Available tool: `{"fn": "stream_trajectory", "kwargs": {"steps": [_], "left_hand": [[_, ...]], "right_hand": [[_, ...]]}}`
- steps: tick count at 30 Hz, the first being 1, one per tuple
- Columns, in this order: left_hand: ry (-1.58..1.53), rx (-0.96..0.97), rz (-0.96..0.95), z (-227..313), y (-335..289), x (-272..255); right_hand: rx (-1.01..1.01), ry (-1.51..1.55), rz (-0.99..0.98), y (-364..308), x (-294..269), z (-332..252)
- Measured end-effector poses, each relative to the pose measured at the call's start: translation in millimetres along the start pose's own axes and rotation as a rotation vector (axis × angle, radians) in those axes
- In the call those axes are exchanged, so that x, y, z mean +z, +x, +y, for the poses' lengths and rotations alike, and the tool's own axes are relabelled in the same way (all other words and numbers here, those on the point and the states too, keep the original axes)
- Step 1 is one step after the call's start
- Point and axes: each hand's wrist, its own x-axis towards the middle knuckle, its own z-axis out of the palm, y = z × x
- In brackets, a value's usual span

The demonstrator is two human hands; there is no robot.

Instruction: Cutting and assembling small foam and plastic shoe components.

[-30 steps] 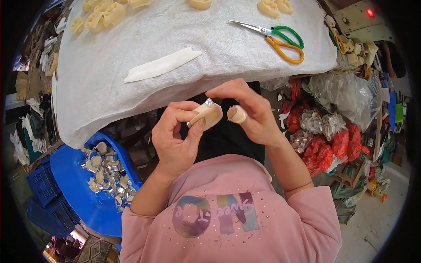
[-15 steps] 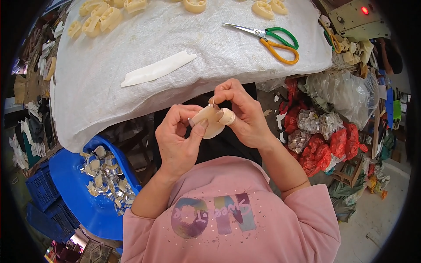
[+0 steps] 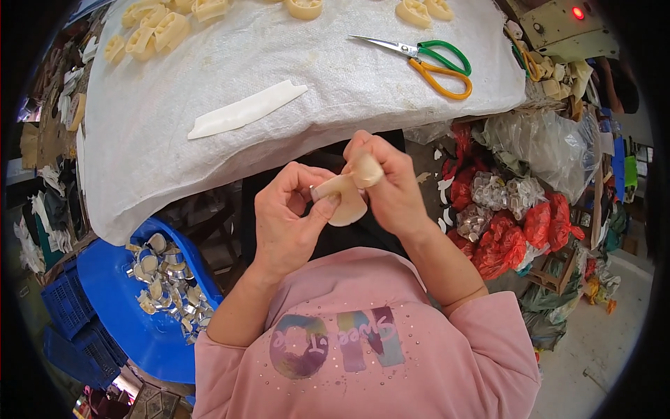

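Note:
In front of my chest, my left hand (image 3: 286,209) pinches a cream rounded piece (image 3: 347,207) between thumb and fingers. One side of the piece is a raised band, and a flat disc-like part hangs below it. My right hand (image 3: 391,185) is closed at the far right edge of the same piece. Its thumb wears a cream wrap or cover (image 3: 366,171), which hides what the fingertips grip. Beyond my hands, a white strip (image 3: 248,109) lies on the table covered in white woven sheeting (image 3: 307,59). Scissors (image 3: 433,64) with one green and one orange handle lie farther right.
Several cream moulded pieces (image 3: 167,31) sit along the table's far side. A blue tub (image 3: 112,279) at my left holds shiny silver-and-cream pieces (image 3: 164,272). At the right are red plastic bags (image 3: 502,244), clear plastic sheeting (image 3: 541,150) and a wooden crate (image 3: 555,269).
My right hand has turned and closed, its wrapped thumb swinging upward over the piece's edge. The left hand still holds the piece, now shifted slightly right. My view has moved a little.

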Motion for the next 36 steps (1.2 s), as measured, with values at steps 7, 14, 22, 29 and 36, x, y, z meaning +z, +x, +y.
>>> {"fn": "stream_trajectory", "kwargs": {"steps": [7,14,22,29,36], "left_hand": [[-0.035,-0.006,0.062,-1.4,-0.3,-12.1],[0.475,0.504,0.037,-7.8,0.5,-10.2],[0.392,0.359,-0.108,-7.8,-0.6,-30.2],[-0.523,-0.202,-0.244,-12.6,-1.0,-5.1],[-0.435,-0.176,-0.029,-14.9,-7.8,1.9]], "right_hand": [[0.124,0.258,0.102,4.4,-15.7,1.0],[0.488,0.443,-0.243,8.7,-17.2,-8.7],[0.069,0.174,-0.147,6.2,-21.7,-7.2],[-0.233,-0.141,-0.131,-2.3,-1.6,-3.5],[-0.242,-0.059,-0.063,-4.1,10.7,3.7]]}}
